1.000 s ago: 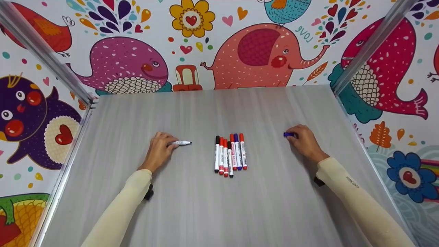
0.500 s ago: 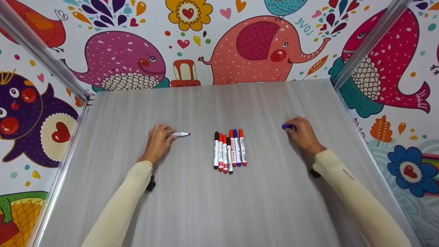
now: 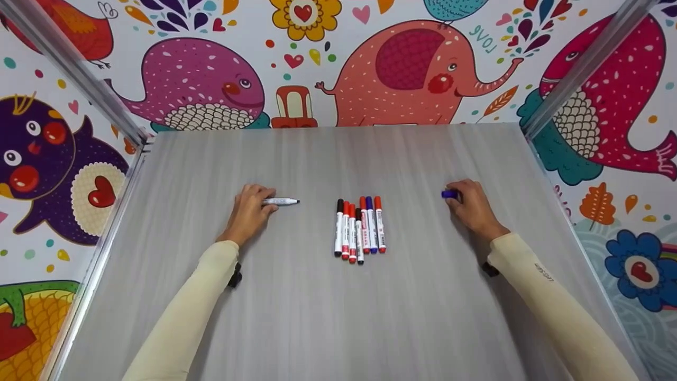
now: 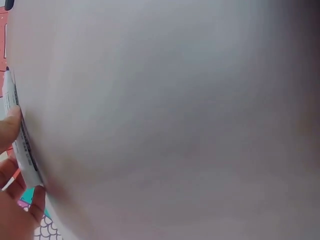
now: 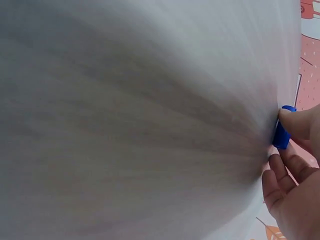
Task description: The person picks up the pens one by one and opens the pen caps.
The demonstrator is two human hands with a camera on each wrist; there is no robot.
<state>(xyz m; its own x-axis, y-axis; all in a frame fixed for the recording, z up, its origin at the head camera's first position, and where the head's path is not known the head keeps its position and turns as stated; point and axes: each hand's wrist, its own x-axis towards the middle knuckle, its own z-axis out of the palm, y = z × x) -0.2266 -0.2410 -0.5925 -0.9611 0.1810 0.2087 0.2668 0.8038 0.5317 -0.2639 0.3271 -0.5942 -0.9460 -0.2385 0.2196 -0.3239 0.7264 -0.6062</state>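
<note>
My left hand (image 3: 247, 212) holds an uncapped white marker (image 3: 283, 201) whose dark tip points right. In the left wrist view, the thumb lies along that marker (image 4: 25, 155) and other fingers are at its rear end. Off to the right, my right hand (image 3: 472, 207) pinches a blue marker cap (image 3: 449, 194) between thumb and fingers, close to the tabletop. The right wrist view shows the cap (image 5: 282, 131) under the thumb. Between the hands lies a row of several capped markers (image 3: 361, 230), side by side, with black, red and blue caps.
The grey wood-grain table (image 3: 317, 317) has a metal rail (image 3: 106, 222) along its left side. Behind it stands a wall (image 3: 317, 58) printed with cartoon animals. A black band (image 3: 235, 276) sits at the left wrist, another (image 3: 490, 269) at the right.
The whole head view has shifted slightly. The left fingers have spread a little along the marker, showing more of its barrel. The right hand still holds the cap; the row of markers looks unmoved.
</note>
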